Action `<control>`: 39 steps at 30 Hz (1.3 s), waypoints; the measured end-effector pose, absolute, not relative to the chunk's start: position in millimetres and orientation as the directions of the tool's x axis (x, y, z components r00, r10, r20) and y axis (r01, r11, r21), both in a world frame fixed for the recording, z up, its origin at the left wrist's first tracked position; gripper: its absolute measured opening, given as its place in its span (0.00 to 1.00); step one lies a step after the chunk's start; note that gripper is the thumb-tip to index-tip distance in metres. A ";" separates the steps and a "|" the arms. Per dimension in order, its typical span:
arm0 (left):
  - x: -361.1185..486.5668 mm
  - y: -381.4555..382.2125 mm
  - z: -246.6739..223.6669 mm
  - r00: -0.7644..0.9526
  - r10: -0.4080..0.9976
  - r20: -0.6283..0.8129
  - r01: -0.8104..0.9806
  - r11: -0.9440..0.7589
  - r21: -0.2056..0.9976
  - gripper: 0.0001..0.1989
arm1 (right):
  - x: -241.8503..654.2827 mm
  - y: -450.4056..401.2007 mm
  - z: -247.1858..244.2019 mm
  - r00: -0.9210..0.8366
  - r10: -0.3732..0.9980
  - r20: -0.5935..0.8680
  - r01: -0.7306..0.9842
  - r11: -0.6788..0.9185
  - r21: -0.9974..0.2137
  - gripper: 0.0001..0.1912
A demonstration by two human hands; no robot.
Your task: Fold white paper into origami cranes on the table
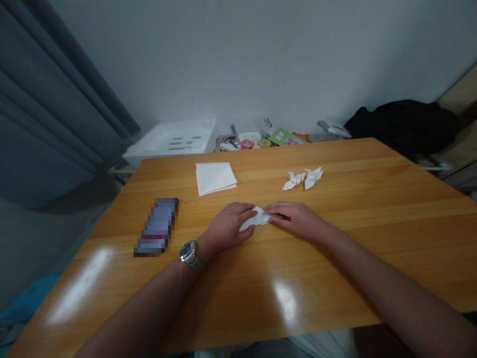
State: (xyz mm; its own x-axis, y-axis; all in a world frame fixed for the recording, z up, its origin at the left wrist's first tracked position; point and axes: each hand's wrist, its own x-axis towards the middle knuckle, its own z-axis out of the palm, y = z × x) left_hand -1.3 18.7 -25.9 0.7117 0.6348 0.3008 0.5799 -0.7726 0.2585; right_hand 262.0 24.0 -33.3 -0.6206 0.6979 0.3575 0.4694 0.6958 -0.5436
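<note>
A small folded white paper point(258, 217) lies low over the wooden table, between my two hands. My left hand point(231, 224) holds its left end, with the fingers over the far side and the thumb along the near edge. At the right end, my right hand point(292, 217) has its fingertips and thumb closed on the paper. My fingers cover both ends, so the full folded shape is hidden. Two white origami cranes point(293, 181) point(313, 178) sit just beyond my right hand.
Beyond my left hand lies a stack of white notepad sheets point(215, 178). A phone point(156, 227), blurred out, rests on the left of the table point(335, 298). Behind the far edge are a white plastic tray point(179, 139), assorted small items and a black cloth point(402, 124).
</note>
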 end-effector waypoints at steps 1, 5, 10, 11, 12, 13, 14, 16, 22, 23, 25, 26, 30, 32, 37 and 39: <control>-0.9 18.5 -25.3 0.712 0.633 0.303 0.577 -0.774 0.260 0.18 | 261.4 23.3 -31.9 -0.614 0.700 0.364 0.467 0.695 -0.547 0.12; 0.6 17.8 -21.2 0.719 0.629 0.296 0.574 -0.777 0.258 0.17 | 259.5 22.0 -27.9 -0.614 0.685 0.392 0.451 0.712 -0.538 0.10; 2.1 17.0 -18.1 0.719 0.636 0.279 0.582 -0.771 0.257 0.16 | 257.5 21.2 -25.4 -0.594 0.690 0.413 0.445 0.710 -0.545 0.09; 2.2 17.1 -18.4 0.717 0.638 0.280 0.584 -0.769 0.259 0.15 | 257.0 20.8 -24.8 -0.587 0.697 0.413 0.448 0.704 -0.551 0.09; 2.3 17.2 -19.0 0.715 0.639 0.284 0.583 -0.769 0.262 0.15 | 256.5 20.4 -24.1 -0.579 0.703 0.412 0.451 0.697 -0.557 0.09; 2.3 17.4 -19.7 0.713 0.639 0.289 0.582 -0.769 0.264 0.15 | 256.0 20.0 -23.6 -0.572 0.710 0.410 0.453 0.691 -0.564 0.09; 2.2 17.7 -20.4 0.713 0.638 0.293 0.580 -0.770 0.266 0.14 | 255.6 19.7 -23.2 -0.567 0.716 0.407 0.454 0.684 -0.571 0.09; 2.0 18.1 -21.6 0.710 0.638 0.298 0.579 -0.770 0.269 0.14 | 255.2 19.5 -23.1 -0.559 0.724 0.404 0.453 0.675 -0.583 0.09; 1.7 18.6 -23.1 0.700 0.651 0.294 0.592 -0.759 0.271 0.14 | 255.4 19.9 -24.4 -0.561 0.734 0.383 0.444 0.657 -0.609 0.09; 1.7 18.6 -23.2 0.700 0.652 0.293 0.592 -0.758 0.272 0.14 | 255.4 19.9 -24.5 -0.561 0.734 0.382 0.442 0.656 -0.612 0.09; 1.8 18.6 -23.7 0.699 0.653 0.291 0.593 -0.757 0.274 0.14 | 255.3 19.8 -24.8 -0.562 0.735 0.380 0.438 0.654 -0.617 0.09; 1.8 18.6 -24.0 0.698 0.654 0.291 0.594 -0.756 0.274 0.14 | 255.2 19.8 -25.0 -0.562 0.735 0.379 0.436 0.653 -0.619 0.09; 1.5 18.7 -25.0 0.697 0.653 0.296 0.594 -0.757 0.271 0.14 | 254.8 19.9 -25.2 -0.565 0.734 0.377 0.424 0.650 -0.630 0.08; 1.5 18.7 -25.1 0.696 0.653 0.300 0.593 -0.758 0.272 0.14 | 254.6 19.6 -24.7 -0.566 0.735 0.372 0.423 0.647 -0.635 0.08; 1.8 18.9 -25.1 0.696 0.654 0.295 0.595 -0.756 0.273 0.14 | 254.5 19.2 -24.0 -0.566 0.735 0.373 0.430 0.649 -0.627 0.09; 1.8 18.8 -25.2 0.696 0.652 0.301 0.592 -0.758 0.274 0.15 | 254.4 19.5 -24.3 -0.565 0.733 0.379 0.427 0.653 -0.625 0.09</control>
State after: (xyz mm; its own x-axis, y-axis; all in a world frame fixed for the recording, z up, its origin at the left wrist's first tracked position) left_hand 1.8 18.8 -25.2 0.6961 0.6519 0.3009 0.5916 -0.7582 0.2742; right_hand 254.4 19.5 -24.3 -0.5652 0.7329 0.3787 0.4275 0.6528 -0.6254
